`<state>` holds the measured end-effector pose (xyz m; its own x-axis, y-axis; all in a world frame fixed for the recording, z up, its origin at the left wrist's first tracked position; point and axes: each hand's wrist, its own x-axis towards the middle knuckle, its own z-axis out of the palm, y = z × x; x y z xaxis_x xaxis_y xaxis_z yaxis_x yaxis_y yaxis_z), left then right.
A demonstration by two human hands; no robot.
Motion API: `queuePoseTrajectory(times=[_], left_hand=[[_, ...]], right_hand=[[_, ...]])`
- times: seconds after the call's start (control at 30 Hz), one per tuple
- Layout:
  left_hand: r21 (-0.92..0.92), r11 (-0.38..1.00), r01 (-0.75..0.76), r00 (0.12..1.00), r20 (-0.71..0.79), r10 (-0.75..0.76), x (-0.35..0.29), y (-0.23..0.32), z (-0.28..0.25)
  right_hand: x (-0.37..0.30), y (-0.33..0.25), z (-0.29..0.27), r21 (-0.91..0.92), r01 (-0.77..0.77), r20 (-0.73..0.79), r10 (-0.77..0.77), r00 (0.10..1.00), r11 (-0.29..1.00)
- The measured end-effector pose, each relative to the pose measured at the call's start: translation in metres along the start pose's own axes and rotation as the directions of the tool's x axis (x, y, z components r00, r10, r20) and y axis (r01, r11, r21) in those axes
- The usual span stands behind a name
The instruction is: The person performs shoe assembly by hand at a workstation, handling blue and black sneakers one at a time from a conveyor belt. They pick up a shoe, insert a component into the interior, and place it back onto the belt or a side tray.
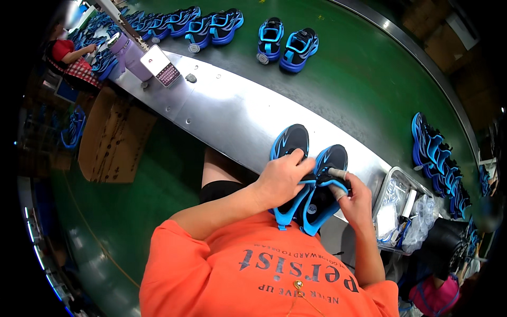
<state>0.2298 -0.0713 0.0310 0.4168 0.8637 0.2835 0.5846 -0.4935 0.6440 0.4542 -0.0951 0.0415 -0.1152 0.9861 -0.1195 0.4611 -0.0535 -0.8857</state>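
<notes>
A pair of black and blue sneakers stands close against my body at the bench's near edge, toes pointing away. My left hand [285, 178] lies across the left sneaker [293, 138], its fingers bent and reaching to the lacing of the right sneaker [335, 157]. With covered thumb and fingertip, my right hand [353, 196] pinches the collar and tongue area of that right sneaker. A round pale label shows inside it. What exactly the left fingertips grip is partly hidden.
The metal bench ledge [237, 113] borders a green conveyor belt [364, 84] carrying more sneakers [299, 49]. A purple bottle [129, 57] and a phone-like device [160, 65] stand left. A tray [393, 174] of small bags sits right. A cardboard box [113, 137] and a co-worker [68, 55] are farther left.
</notes>
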Motion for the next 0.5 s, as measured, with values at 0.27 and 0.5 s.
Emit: queuePoseTrajectory(times=[0.27, 0.5], left_hand=[[0.219, 0.962, -0.160, 0.982, -0.065, 0.178, -0.048, -0.012, 0.013], [0.135, 0.980, -0.144, 0.982, -0.100, 0.158, -0.042, -0.013, 0.022]], right_hand=[[-0.036, 0.001, 0.014, -0.361, 0.306, 0.011, -0.324, 0.946, 0.881], [-0.028, 0.003, 0.013, -0.266, 0.268, -0.034, -0.287, 0.957, 0.926]])
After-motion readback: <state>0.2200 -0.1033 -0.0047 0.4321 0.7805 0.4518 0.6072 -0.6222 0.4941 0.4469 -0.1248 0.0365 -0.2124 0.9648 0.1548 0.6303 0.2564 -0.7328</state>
